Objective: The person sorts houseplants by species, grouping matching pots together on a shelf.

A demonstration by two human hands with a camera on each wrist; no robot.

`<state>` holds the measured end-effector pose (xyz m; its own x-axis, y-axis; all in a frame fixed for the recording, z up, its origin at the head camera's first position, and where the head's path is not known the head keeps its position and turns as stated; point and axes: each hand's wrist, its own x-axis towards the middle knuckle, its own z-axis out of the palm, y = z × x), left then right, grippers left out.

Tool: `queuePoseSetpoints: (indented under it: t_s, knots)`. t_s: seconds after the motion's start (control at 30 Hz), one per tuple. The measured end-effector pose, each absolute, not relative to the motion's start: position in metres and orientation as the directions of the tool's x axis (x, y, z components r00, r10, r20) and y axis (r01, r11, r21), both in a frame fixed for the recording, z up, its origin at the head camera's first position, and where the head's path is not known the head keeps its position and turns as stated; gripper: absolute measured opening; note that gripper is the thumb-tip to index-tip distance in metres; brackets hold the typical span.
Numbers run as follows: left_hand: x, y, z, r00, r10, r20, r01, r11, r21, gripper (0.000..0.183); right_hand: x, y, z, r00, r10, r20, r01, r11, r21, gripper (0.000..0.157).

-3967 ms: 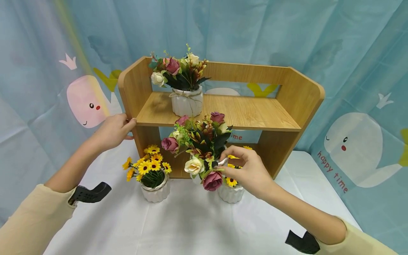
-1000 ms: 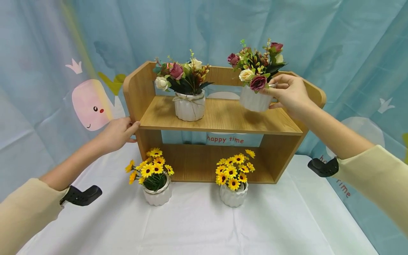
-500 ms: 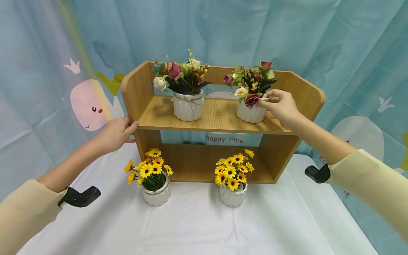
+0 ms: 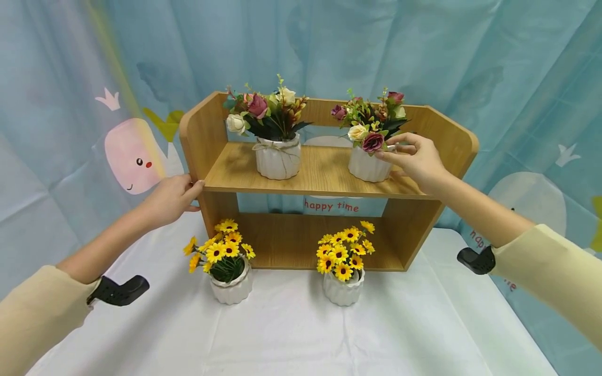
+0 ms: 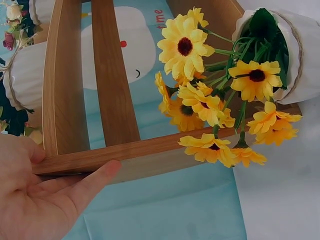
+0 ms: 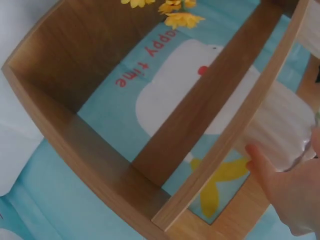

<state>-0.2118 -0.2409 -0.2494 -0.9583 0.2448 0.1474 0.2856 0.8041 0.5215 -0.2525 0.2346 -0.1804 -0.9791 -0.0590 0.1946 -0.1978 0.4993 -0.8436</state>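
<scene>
A wooden two-tier shelf (image 4: 324, 180) stands upright in the head view. My left hand (image 4: 170, 197) grips the edge of its left side panel, thumb on one face and fingers on the other in the left wrist view. On the right of the upper board sits a white pot of artificial roses (image 4: 367, 166). My right hand (image 4: 420, 161) pinches the rim of this pot from the right. In the right wrist view, the thumb lies against the ribbed pot wall (image 6: 277, 125). A twine-tied white pot of roses (image 4: 278, 159) stands left on the same board.
Two white pots of yellow sunflowers stand on the white-covered table in front of the lower tier: a left sunflower pot (image 4: 231, 288) and a right sunflower pot (image 4: 343, 290). A blue patterned curtain (image 4: 348, 52) hangs behind the shelf.
The right hand has carried the rose pot from in front of the shelf up and right, then lowered it onto the upper board. The left hand keeps its grip on the side panel.
</scene>
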Motion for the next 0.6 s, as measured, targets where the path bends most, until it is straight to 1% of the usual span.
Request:
queuePoseSetpoints:
  t_s: [0.1,0.2,0.3,0.4,0.5,0.6]
  knots:
    - [-0.212,-0.241,-0.249,-0.959,0.243,0.150,0.285,0.802,0.525,0.047,-0.246,0.237,-0.177,-0.977,-0.068,0.202,-0.209,0.492,-0.845,0.048]
    - [-0.212,-0.240,-0.248,-0.959,0.241,0.150,0.284,0.801,0.527,0.046,-0.240,0.240,-0.174,-0.974,-0.070,0.215,-0.222,0.488,-0.844,0.053]
    - [-0.212,-0.241,-0.248,-0.960,0.238,0.147,0.279,0.804,0.525,0.046,-0.234,0.242,-0.174,-0.967,-0.048,0.249,-0.238,0.508,-0.828,0.055]
    - [-0.212,-0.241,-0.248,-0.961,0.233,0.147,0.275,0.810,0.519,0.046,-0.225,0.239,-0.179,-0.950,0.003,0.312,-0.260,0.545,-0.797,0.057]
    - [-0.212,-0.241,-0.248,-0.962,0.230,0.149,0.274,0.816,0.510,0.046,-0.216,0.236,-0.187,-0.921,0.032,0.389,-0.300,0.580,-0.758,0.057]
    - [-0.212,-0.241,-0.248,-0.961,0.233,0.148,0.276,0.817,0.507,0.046,-0.210,0.235,-0.198,-0.887,0.020,0.461,-0.361,0.591,-0.721,0.056]
